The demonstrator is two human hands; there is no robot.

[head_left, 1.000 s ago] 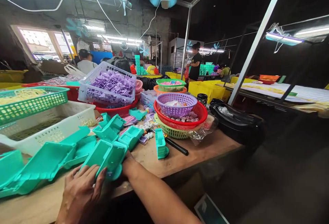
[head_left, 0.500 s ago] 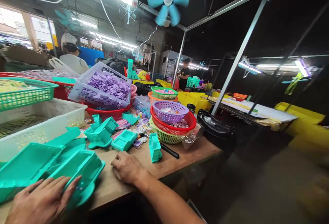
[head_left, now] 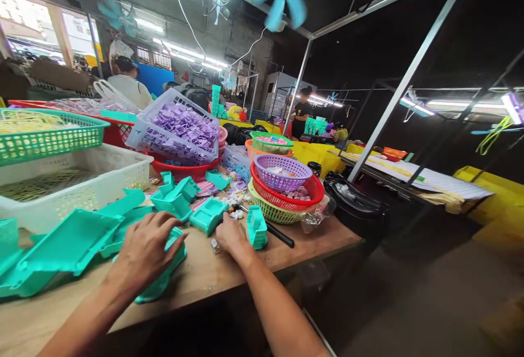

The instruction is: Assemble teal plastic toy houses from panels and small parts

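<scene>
Left hand (head_left: 143, 250) spread flat, fingers splayed, pressed down on a teal plastic shell (head_left: 164, 275) near the front edge of the tabletop (head_left: 286, 256), seemingly to keep the light piece from sliding; nothing actually clasped. Right hand (head_left: 231, 237) laid further in toward the middle of the tabletop, fingers curled down beside an upright teal part (head_left: 257, 227), just touching or nearly so (grip hidden by the knuckles, so impossible to tell whether anything was pinched). Small silvery bit (head_left: 214, 245) on the wood just beside that hand. More teal mouldings (head_left: 176, 198) heaped toward the left edge, smooth, glossy, boxy with open hollows. White lattice crate (head_left: 73, 182) behind them, rigid and perforated. Round mesh baskets (head_left: 286, 193) nested purple in red in green near the right edge, stacked to save room, over crinkled clear film. Black rod (head_left: 280, 235) flat on the bare, matte, scuffed wood
</scene>
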